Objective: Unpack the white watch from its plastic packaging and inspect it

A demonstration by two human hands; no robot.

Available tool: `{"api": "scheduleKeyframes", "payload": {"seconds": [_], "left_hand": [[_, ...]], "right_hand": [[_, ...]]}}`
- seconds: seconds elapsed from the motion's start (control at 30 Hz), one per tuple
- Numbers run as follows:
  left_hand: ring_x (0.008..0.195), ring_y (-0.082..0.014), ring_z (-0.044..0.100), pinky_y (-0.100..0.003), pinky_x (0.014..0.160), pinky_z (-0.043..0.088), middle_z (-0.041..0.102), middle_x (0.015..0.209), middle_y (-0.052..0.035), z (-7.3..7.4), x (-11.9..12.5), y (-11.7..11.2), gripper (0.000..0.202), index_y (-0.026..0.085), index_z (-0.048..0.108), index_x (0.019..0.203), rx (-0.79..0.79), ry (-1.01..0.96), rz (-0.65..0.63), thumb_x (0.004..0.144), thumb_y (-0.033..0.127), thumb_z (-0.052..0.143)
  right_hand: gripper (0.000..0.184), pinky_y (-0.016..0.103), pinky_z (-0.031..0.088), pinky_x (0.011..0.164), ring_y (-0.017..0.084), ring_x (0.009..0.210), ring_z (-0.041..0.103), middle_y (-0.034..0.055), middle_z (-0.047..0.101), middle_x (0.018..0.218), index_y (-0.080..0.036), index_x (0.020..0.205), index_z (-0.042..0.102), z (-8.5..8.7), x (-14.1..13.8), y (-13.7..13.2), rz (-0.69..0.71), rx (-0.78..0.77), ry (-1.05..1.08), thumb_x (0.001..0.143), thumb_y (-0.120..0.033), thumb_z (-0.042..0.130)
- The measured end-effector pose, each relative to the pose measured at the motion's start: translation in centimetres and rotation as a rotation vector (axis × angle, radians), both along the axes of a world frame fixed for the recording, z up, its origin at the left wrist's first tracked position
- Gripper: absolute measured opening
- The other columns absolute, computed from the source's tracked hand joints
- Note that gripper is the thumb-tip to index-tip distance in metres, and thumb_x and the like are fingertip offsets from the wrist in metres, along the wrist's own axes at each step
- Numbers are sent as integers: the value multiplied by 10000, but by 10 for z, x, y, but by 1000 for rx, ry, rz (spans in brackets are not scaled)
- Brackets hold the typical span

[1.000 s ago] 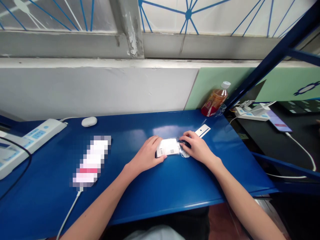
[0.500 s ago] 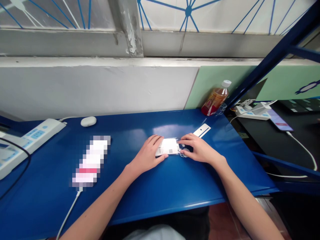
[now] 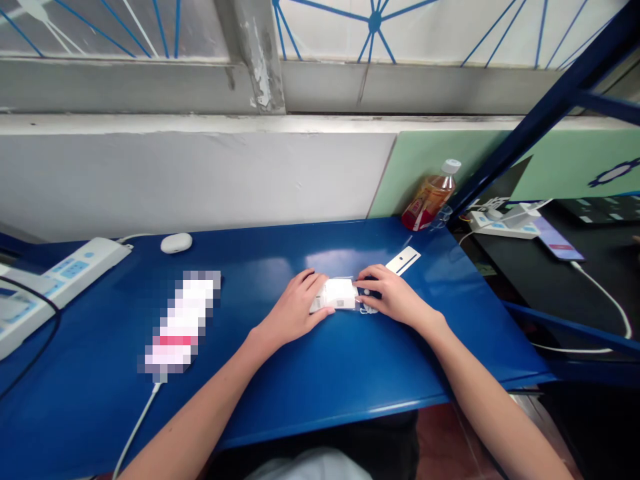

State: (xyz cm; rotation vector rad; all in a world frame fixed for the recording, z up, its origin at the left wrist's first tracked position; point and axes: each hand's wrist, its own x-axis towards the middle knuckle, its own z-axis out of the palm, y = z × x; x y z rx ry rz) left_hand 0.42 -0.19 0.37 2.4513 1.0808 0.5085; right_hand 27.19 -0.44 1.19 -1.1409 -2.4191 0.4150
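Note:
A small white packet [image 3: 337,294] in clear plastic wrap lies flat on the blue table [image 3: 320,373], near its middle. My left hand [image 3: 293,311] presses on the packet's left end, fingers curled over its edge. My right hand [image 3: 393,297] grips the right end, where the clear wrap and a dark part stick out. Both hands hold the packet down on the table. A white strip with a dark line [image 3: 403,260] lies just beyond my right hand.
A blurred-out phone on a white cable [image 3: 181,320] lies at the left. Farther left sits a white power strip [image 3: 55,280], with a white earbud case [image 3: 176,243] behind it. A bottle of orange drink [image 3: 430,197] stands at the back right beside a second power strip [image 3: 503,227].
My hands have closed in slightly on the packet, which now looks shorter between them. The packet has shifted a little away from me.

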Motion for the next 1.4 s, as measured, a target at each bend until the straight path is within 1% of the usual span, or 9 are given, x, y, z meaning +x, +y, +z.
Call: {"api": "scheduleKeyframes", "payload": {"seconds": [0.2, 0.47, 0.57, 0.73, 0.83, 0.93, 1.13, 1.27, 1.4], "left_hand": [[1379, -346, 383, -538, 1104, 377, 558, 1350, -127, 1, -1, 1, 522, 209, 458, 1353, -7, -19, -4, 908, 438, 603], [1386, -347, 385, -539, 1111, 374, 527, 1401, -135, 0, -5, 4, 552, 202, 446, 1379, -20, -1, 9, 912, 456, 596], [1380, -346, 393, -533, 1112, 376, 534, 1394, -138, -1, -6, 4, 566, 196, 445, 1381, -21, -5, 14, 904, 452, 608], [1376, -349, 397, -534, 1119, 363, 536, 1387, -140, -2, -4, 4, 556, 196, 454, 1367, -3, 3, 15, 895, 435, 623], [1371, -348, 399, -523, 1114, 366, 549, 1365, -138, -2, -3, 4, 553, 188, 457, 1351, 10, -6, 20, 884, 420, 641], [1359, -348, 408, -520, 1101, 376, 561, 1341, -137, -1, -3, 4, 537, 183, 461, 1331, 7, -12, 27, 879, 403, 648], [1314, -346, 457, -511, 1079, 396, 582, 1296, -139, 0, -1, 4, 497, 188, 492, 1287, 11, -26, 35, 869, 401, 656], [1301, -337, 468, -490, 1070, 408, 586, 1280, -154, 1, 0, 4, 465, 166, 507, 1254, 2, -22, 49, 871, 390, 648], [1315, -342, 456, -501, 1079, 399, 574, 1308, -157, 1, -2, 4, 499, 175, 507, 1276, -14, -33, 42, 861, 403, 663]], "right_hand": [[191, 452, 531, 880, 271, 1017, 620, 115, 692, 1061, -219, 1074, 720, 3, 0, -1, 26, -8, 4, 922, -274, 618], [184, 461, 536, 872, 283, 998, 639, 128, 693, 1059, -193, 1038, 723, 14, 14, 1, 11, -39, -65, 924, -276, 607], [194, 458, 531, 920, 284, 1062, 631, 127, 665, 1149, -198, 1067, 697, 15, 15, -1, -36, -84, -47, 905, -282, 633], [401, 497, 480, 1023, 326, 1245, 544, 155, 555, 1359, -209, 1221, 635, 3, 5, -4, -46, -92, -10, 850, -345, 699], [369, 497, 485, 1017, 324, 1226, 555, 166, 580, 1330, -180, 1200, 642, -7, -3, -3, -75, -61, 16, 853, -295, 691], [317, 495, 495, 1000, 326, 1200, 566, 175, 599, 1303, -143, 1149, 650, -10, -9, -3, -87, -25, -2, 846, -234, 680], [271, 479, 508, 964, 323, 1129, 590, 151, 656, 1199, -137, 1097, 655, 3, -7, -3, -75, 18, -82, 865, -277, 655], [238, 468, 516, 943, 314, 1074, 619, 135, 684, 1134, -160, 1027, 678, 10, 4, -1, -122, 18, -90, 847, -316, 670], [276, 477, 518, 942, 321, 1095, 623, 148, 663, 1182, -172, 1045, 678, 10, 10, -2, -164, -13, -54, 816, -325, 696]]}}
